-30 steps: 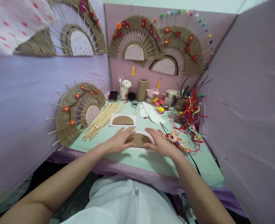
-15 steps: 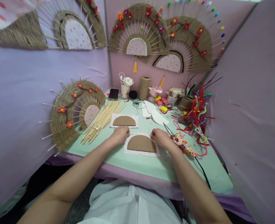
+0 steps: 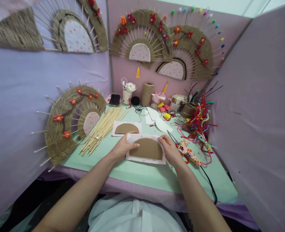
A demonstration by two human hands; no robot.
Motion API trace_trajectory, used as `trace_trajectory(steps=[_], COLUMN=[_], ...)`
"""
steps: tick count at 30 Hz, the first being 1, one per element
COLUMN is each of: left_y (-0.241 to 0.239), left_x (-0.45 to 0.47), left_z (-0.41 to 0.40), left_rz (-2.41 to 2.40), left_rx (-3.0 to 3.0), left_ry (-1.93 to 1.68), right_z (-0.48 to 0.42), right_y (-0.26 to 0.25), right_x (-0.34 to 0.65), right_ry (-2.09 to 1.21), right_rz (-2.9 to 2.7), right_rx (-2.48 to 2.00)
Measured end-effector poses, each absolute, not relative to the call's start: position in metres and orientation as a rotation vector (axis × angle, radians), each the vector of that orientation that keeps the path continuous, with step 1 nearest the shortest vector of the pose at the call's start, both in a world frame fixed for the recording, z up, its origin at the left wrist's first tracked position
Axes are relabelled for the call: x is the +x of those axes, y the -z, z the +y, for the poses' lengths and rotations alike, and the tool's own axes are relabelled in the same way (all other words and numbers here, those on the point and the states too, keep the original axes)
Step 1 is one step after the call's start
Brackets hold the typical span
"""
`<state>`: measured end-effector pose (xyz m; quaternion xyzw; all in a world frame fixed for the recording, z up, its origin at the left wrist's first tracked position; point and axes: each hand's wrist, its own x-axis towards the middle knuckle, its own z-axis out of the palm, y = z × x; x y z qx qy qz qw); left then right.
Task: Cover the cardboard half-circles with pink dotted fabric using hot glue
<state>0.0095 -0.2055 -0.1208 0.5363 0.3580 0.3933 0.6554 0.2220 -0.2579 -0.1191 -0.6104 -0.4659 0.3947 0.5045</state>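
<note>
A brown cardboard half-circle [image 3: 146,149] lies on a white dotted fabric piece [image 3: 132,157] on the green table [image 3: 142,172]. My left hand [image 3: 123,149] grips the fabric's left side, thumb on the cardboard. At the right side my right hand [image 3: 170,149] pinches the fabric's upper edge. The piece looks lifted and tilted toward me. Behind it lies a second cardboard half-circle on fabric [image 3: 126,128].
A bundle of bamboo skewers [image 3: 101,130] and a jute fan [image 3: 71,120] lie at the left. Scissors [image 3: 172,137], a patterned glue gun [image 3: 188,153] and tangled pipe cleaners [image 3: 198,120] sit at the right. A twine spool [image 3: 147,93] and cups stand at the back. Purple panels enclose the table.
My hands went from lying flat over the cardboard to the fabric's two sides, then gripped and raised the piece slightly off the table.
</note>
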Motion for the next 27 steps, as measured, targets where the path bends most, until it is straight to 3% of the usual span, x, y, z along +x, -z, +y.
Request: trace_trajectory(steps=[7,13,20,27], left_y=[0.086,0.075,0.07,0.064], left_x=[-0.003,-0.025,-0.048,-0.053], left_z=[-0.231,-0.27,-0.277,-0.297], left_rz=[0.837,0.5,-0.163,-0.02], left_rx=[1.71,2.004,2.437,2.606], left_ry=[-1.014,-1.207,-0.924,-1.006], right_z=[-0.282,-0.321,-0.361,-0.371], right_y=[0.084,0.056,0.035,0.032], right_x=[0.212,0.199,0.192,0.194], right_ry=[-1.175,-0.73,-0.459,-0.285], right_rz=[-1.264,-1.77,-2.147,-2.16], right_rx=[-1.133,-0.925,-0.606,-0.705])
